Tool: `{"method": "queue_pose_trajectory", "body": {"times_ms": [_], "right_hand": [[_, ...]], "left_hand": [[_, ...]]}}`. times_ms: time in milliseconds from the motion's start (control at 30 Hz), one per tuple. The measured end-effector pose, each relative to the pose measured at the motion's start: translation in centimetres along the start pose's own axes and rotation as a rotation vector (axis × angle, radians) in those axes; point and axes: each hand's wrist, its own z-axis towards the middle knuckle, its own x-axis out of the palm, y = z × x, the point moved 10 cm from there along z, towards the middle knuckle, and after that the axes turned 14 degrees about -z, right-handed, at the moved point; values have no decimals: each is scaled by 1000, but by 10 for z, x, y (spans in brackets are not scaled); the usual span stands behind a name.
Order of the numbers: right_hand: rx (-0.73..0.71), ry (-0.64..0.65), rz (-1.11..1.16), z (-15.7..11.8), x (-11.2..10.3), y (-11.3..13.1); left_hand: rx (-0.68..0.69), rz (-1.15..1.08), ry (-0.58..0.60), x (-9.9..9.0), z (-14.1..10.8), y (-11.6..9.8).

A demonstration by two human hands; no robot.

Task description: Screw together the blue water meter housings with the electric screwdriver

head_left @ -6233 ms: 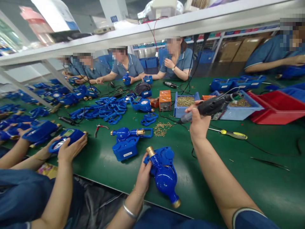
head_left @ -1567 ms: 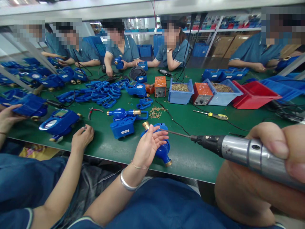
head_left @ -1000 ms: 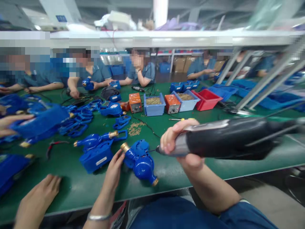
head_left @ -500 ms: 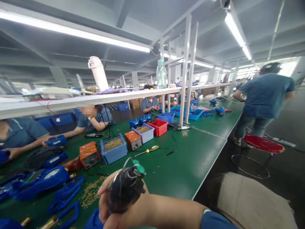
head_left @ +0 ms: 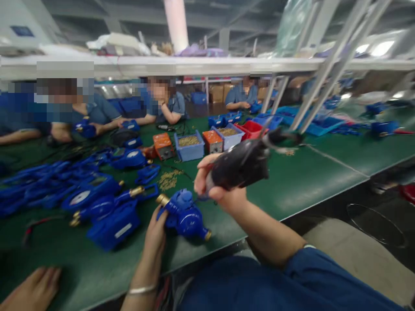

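My right hand point(head_left: 227, 190) is wrapped round a black electric screwdriver point(head_left: 241, 164), held up above the bench and tilted, its cable end toward the upper right. My left hand point(head_left: 157, 229) grips the left side of a blue water meter point(head_left: 188, 218) with brass threaded ends, which rests on the green bench near its front edge. Left of that hand lie more blue meters, one a box-shaped unit point(head_left: 113, 226) with a white label. Loose brass-coloured screws point(head_left: 170, 179) are scattered behind the meter.
Blue bins of screws point(head_left: 189, 149), orange boxes point(head_left: 163, 146) and a red bin point(head_left: 253, 129) stand across the bench. A metal post point(head_left: 333, 69) carries the white shelf point(head_left: 227, 64). Another person's hand point(head_left: 35, 287) lies at lower left; several co-workers sit opposite.
The view has swung left and down, bringing my left hand and the held water meter into sight. The electric screwdriver stays in my right hand.
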Motion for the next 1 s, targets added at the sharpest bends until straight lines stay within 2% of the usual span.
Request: {"method": "queue_pose_trajectory", "body": {"times_ms": [67, 167, 267, 333, 367, 433, 500, 600, 667, 700, 733, 800, 1000], "right_hand": [[-76, -55, 69, 3, -8, 2], [-98, -129, 84, 7, -19, 0], [-60, -189, 42, 9, -28, -3], [-52, -230, 6, 9, -33, -4], [-59, -243, -4, 9, -35, -3], [-80, -251, -14, 10, -37, -2], [-97, -251, -22, 10, -37, 0], [-97, -208, -5, 11, -35, -1], [-81, -160, 28, 11, -31, -6], [-72, -140, 42, 10, -30, -9], [-69, -128, 56, 10, -29, -12], [-75, -121, 86, 7, -28, -17], [22, -149, 142, 8, -31, -43]], "left_hand": [[-20, 37, -127, -62, 0, 1], [4, 72, -264, -150, 14, -18], [90, 114, -288, -215, 40, -43], [133, 122, -267, -233, 52, -50], [141, 111, -237, -231, 55, -48], [129, 54, -147, -204, 53, -35], [69, -33, -51, -153, 48, -6], [-3, -57, 42, -65, 43, 45], [-32, -66, 85, -20, 46, 75], [-41, -79, 102, -5, 48, 86], [-50, -96, 111, 5, 51, 94], [-68, -129, 109, 12, 55, 101], [-188, -111, 15, 1, 60, 111]]}}
